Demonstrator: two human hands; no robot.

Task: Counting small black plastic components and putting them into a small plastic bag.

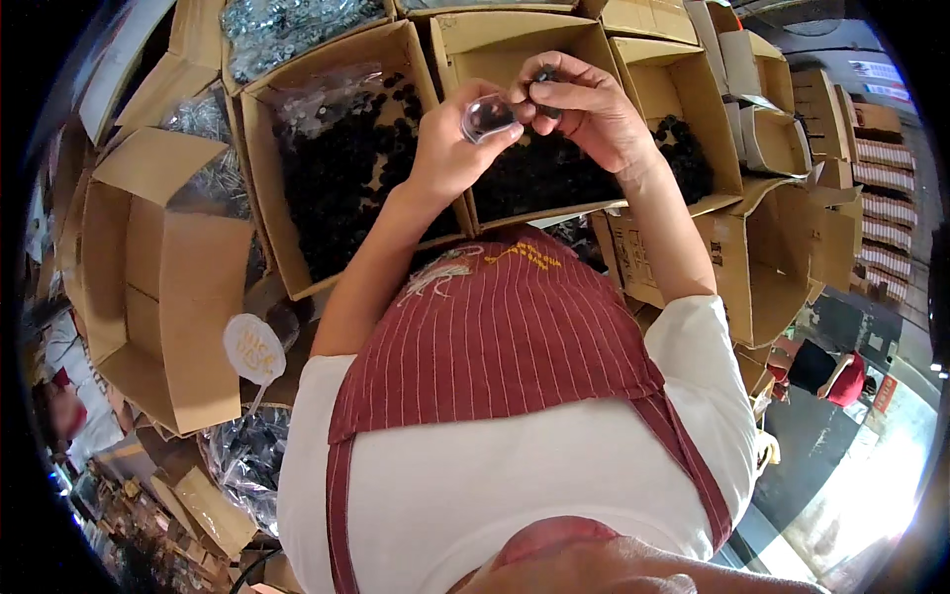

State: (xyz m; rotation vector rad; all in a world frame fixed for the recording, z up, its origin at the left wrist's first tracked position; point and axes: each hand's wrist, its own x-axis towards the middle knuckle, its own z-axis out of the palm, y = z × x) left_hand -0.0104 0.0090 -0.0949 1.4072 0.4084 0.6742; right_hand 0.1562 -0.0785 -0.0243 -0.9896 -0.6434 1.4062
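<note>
My left hand [450,144] is closed around a small clear round plastic container [488,116], its rounded end toward me. Close beside it, my right hand [606,111] pinches small black pieces [543,77] between thumb and fingers; their exact kind is too small to tell. The fingertips of both hands nearly meet. Both hands are above a middle cardboard box [524,38] with a heap of black pieces [539,178] at its near end. A left cardboard box [265,163] and a right cardboard box [683,89] hold similar black pieces.
Shiny clear pieces [287,28] fill a box at the far left. Cardboard cartons [134,287] with raised flaps stand at left, and more cartons [767,252] at right. A white round tag [253,349] hangs beside my left side. Another person [826,374] is at the far right.
</note>
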